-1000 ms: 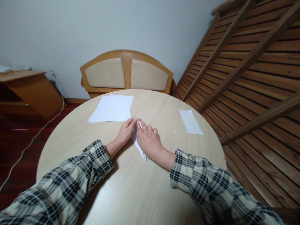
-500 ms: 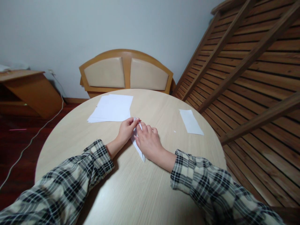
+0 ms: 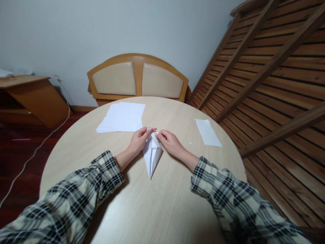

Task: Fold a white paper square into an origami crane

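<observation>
A folded white paper (image 3: 151,154) with a long point toward me lies at the middle of the round table (image 3: 142,210). My left hand (image 3: 139,139) is closed on its upper left part, thumb on top near the far end. At the upper right edge, the fingertips of my right hand (image 3: 170,142) are pinched together on the paper. Creases and a centre seam show on its near half. The far tip is partly hidden under my fingers.
A stack of white sheets (image 3: 124,117) lies at the back left of the table. A white paper strip (image 3: 208,133) and a tiny scrap (image 3: 190,143) are at the right. Beyond stands a padded wooden headboard (image 3: 138,78); wooden slats (image 3: 274,88) lean at the right.
My right hand has moved off the paper's middle to its upper right edge, uncovering the folded face. The paper appears wider and its point has shifted slightly left. My left hand keeps its hold.
</observation>
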The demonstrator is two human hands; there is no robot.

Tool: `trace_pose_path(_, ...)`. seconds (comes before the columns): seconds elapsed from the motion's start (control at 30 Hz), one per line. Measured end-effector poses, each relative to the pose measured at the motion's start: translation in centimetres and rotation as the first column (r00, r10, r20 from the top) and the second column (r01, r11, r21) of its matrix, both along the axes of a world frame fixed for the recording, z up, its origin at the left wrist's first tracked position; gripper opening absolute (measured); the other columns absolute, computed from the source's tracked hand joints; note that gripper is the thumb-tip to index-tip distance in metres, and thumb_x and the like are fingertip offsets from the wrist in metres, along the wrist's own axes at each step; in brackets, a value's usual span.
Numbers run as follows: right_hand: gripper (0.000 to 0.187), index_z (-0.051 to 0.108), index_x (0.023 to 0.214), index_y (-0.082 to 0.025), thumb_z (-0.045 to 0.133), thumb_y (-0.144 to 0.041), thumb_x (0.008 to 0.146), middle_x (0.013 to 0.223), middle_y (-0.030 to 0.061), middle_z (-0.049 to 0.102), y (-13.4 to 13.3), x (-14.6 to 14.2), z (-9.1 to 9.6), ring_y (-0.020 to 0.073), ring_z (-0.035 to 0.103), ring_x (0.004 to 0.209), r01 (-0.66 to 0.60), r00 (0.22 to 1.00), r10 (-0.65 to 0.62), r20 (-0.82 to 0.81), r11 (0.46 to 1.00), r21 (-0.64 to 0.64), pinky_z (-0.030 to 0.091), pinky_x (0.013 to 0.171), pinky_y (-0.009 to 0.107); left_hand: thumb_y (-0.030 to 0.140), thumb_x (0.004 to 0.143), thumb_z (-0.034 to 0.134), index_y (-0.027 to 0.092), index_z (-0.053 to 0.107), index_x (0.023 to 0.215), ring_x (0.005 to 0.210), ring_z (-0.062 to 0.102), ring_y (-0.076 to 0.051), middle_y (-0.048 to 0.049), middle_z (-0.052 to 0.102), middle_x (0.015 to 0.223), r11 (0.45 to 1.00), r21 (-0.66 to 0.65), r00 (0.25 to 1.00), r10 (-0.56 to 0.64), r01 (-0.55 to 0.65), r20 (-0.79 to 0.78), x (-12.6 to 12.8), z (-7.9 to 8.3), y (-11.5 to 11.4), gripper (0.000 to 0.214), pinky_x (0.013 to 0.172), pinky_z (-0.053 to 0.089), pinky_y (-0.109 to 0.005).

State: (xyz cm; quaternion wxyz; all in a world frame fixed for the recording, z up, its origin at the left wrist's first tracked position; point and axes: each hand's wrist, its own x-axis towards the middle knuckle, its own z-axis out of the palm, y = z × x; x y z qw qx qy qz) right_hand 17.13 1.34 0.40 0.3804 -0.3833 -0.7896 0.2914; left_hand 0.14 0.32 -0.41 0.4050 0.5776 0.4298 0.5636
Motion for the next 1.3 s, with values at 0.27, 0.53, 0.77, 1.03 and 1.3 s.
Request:
trace_pose_path(0.27, 0.046, 0.052, 0.063, -0.02, 0.046, -0.053, 0.093, 0.076, 0.0029, 0.057, 0.8, -0.8, -1.6, 0.0157, 0.052, 0.074, -0.228, 0.966, 0.203, -0.159, 0.96, -0.163, 0.042, 0.077, 0.032, 0.045, 0.079, 0.069, 0.015, 0.073, 0.085, 0.086, 0.066, -0.022, -0.0118, 0.076, 0.097, 0.996, -0.047, 0.991, -0.072, 0.077, 0.109, 0.3, 0.2, -0.2, 0.031, 0.082, 0.048, -0.034)
trace_pose_path(0.53, 0.045, 0.051, 0.059, -0.02, 0.052, -0.055, 0.086, 0.068, -0.0004, 0.051, 0.4, -1.2, -1.3, 0.0139, 0.046, 0.067, -0.246, 0.957, 0.2, -0.209, 0.943, -0.225, 0.039, 0.07, 0.03, 0.044, 0.077, 0.071, 0.014, 0.075, 0.082, 0.078, 0.066, -0.019, -0.0107, 0.076, 0.088, 0.986, -0.12, 0.966, -0.085, 0.117, 0.244, 0.7, 0.2, -0.5, 0.031, 0.078, 0.05, -0.033)
trace_pose_path(0.77, 0.041, 0.05, 0.056, -0.019, 0.054, -0.05, 0.084, 0.064, -0.0008, 0.051, 0.5, -1.2, -1.7, 0.0138, 0.045, 0.067, -0.192, 0.972, 0.154, -0.177, 0.956, -0.222, 0.038, 0.069, 0.029, 0.046, 0.078, 0.069, 0.014, 0.075, 0.076, 0.082, 0.067, -0.021, -0.0118, 0.076, 0.089, 0.985, -0.131, 0.972, -0.08, 0.111, 0.222, 0.8, 0.3, -0.6, 0.033, 0.083, 0.05, -0.034)
trace_pose_path(1.03, 0.04, 0.048, 0.054, -0.019, 0.055, -0.045, 0.084, 0.065, 0.0001, 0.054, 0.3, -1.1, -1.6, 0.0138, 0.047, 0.064, -0.107, 0.989, 0.085, -0.123, 0.977, -0.185, 0.038, 0.066, 0.029, 0.039, 0.083, 0.062, 0.014, 0.071, 0.089, 0.084, 0.068, -0.02, -0.0101, 0.075, 0.09, 0.983, -0.133, 0.959, -0.086, 0.126, 0.271, 0.9, 0.0, -0.5, 0.027, 0.085, 0.051, -0.035)
trace_pose_path(1.3, 0.035, 0.059, 0.06, -0.019, 0.058, -0.046, 0.082, 0.069, 0.0026, 0.061, 0.6, -0.8, -1.8, 0.0152, 0.051, 0.068, -0.06, 0.992, 0.036, -0.122, 0.978, -0.201, 0.039, 0.066, 0.029, 0.039, 0.084, 0.059, 0.017, 0.067, 0.079, 0.074, 0.061, -0.018, -0.0051, 0.07, 0.078, 0.995, -0.064, 0.996, 0.079, -0.077, 0.039, 0.1, -0.5, -0.4, 0.024, 0.072, 0.048, -0.03)
